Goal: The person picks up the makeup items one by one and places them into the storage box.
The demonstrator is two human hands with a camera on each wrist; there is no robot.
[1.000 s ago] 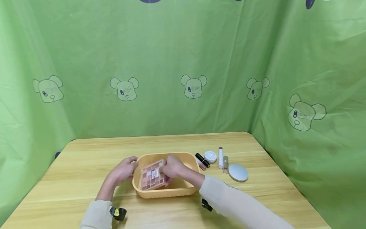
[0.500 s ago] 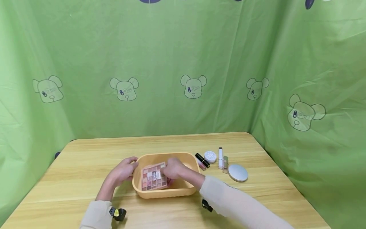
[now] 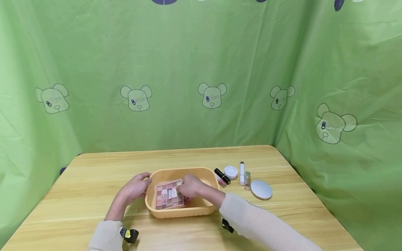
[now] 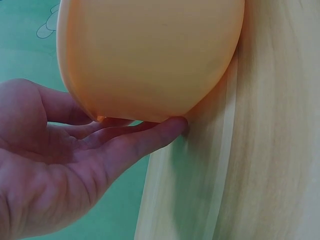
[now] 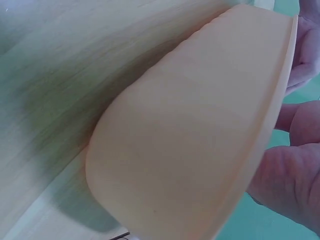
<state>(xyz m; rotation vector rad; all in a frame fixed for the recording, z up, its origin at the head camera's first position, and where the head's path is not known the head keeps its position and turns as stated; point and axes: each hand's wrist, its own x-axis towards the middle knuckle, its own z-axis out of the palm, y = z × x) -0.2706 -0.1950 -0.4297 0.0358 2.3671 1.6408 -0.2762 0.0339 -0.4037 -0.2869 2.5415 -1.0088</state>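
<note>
An orange-yellow plastic tub [image 3: 183,212] stands on the table in the head view. My left hand [image 3: 135,186] grips the tub's left end. In the left wrist view its fingers [image 4: 135,140] lie against the end wall, with one digit up at the rim. Inside the tub, an eyeshadow palette [image 3: 164,198] with pink and brown pans and white lettering lies toward the left. Reaching in over the near right side, my right hand [image 3: 190,186] pinches the palette's right edge, its fingertips partly hidden. The tub wall blocks the palette from the right wrist view.
Right of the tub lie a black tube [image 3: 222,176], a pink tube [image 3: 221,180], a round white compact [image 3: 231,172], a white tube [image 3: 242,173], a clear-based lipstick [image 3: 247,181] and a silver round case [image 3: 261,189]. Green curtains [image 3: 176,132] hang around the wooden table [image 3: 103,181].
The eyeshadow palette has tipped down and turned slightly, now lying flatter in the tub, its right edge still in my right hand. My left hand has stayed at the tub's end.
</note>
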